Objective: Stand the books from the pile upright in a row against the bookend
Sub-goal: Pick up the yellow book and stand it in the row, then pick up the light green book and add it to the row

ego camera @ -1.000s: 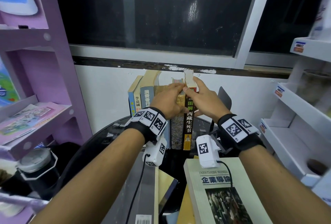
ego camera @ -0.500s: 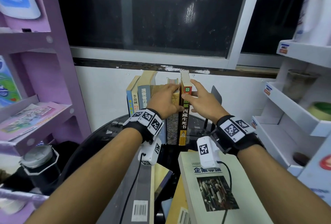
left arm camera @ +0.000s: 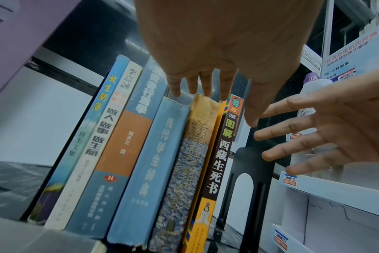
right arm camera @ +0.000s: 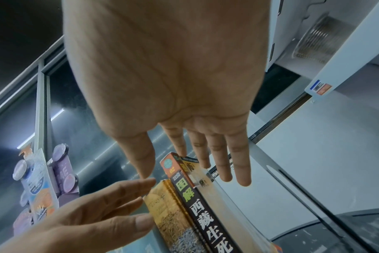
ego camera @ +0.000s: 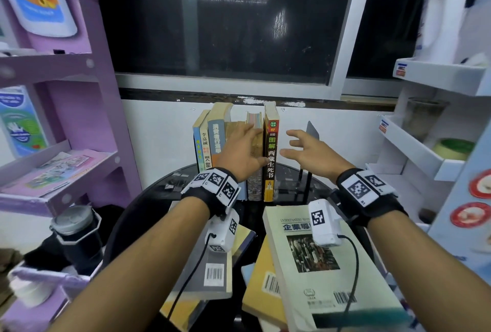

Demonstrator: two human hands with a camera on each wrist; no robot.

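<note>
**Row stands, hands loose, pile waiting on the near bench**

Six books stand upright at the far side of the dark round bench (ego camera: 148, 206), spines facing the person. The rightmost, a black-spined book (ego camera: 270, 156), stands a little apart from the black bookend (ego camera: 311, 132) to its right. The left hand (ego camera: 240, 152) lies with straight, relaxed fingers against the tops of the middle books, gripping nothing. The right hand (ego camera: 309, 153) hovers with fingers spread between the black-spined book and the bookend, holding nothing.

The pile lies near the person: a pale green book (ego camera: 318, 265) on top at the right, a grey book (ego camera: 212, 276) at the left, yellow covers showing beneath.

The pale green book looks thick and probably fairly heavy; its cover is likely smooth. A sound hold would be along the spine side with thumb on one cover and fingers under the other, the second hand steadying the row, which leans slightly left.

The head view alone shows the pile. The left wrist view shows the bookend's arched cut-out (left arm camera: 244, 188) and its foot on the bench, hidden from the head. The right wrist view shows the black-spined book's right cover, and the left fingertips (right arm camera: 141, 222) touching the tan spine (right arm camera: 162, 205).
</note>
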